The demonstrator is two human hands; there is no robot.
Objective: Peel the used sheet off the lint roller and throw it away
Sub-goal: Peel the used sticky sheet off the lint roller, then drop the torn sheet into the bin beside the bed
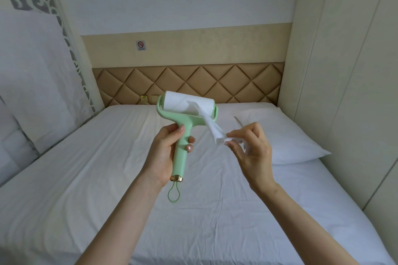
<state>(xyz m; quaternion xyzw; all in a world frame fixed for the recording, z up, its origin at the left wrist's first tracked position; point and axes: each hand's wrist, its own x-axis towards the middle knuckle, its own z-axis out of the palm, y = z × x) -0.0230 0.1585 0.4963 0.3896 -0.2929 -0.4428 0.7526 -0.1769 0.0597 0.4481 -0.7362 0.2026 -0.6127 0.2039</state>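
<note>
Your left hand (167, 153) is wrapped around the pale green handle of the lint roller (184, 122), thumb on the near side and fingertips curling round the far side. You hold the roller up in front of you over the bed (90, 178), head uppermost and tilted a little to the left, with the hanging loop at the bottom of the handle dangling below your palm. That forearm reaches in from the lower left.

Your right hand (251, 153) sits just to the right of the roller, at about the height of the handle, with its forearm coming in from the lower right. Thumb and fingers are pinched shut on the crumpled free end of the used sheet (212, 127). The sheet is partly peeled: it runs as a twisted white strip from your pinch up and left to the roll, where it is attached near the right end of the drum.

Under both hands lies the white bedsheet, wrinkled. A white pillow (286, 135) rests behind and to the right of your right hand, against the cream wall panel (344, 92). A quilted tan headboard (193, 82) runs across the far end of the bed, behind the roller's head.
</note>
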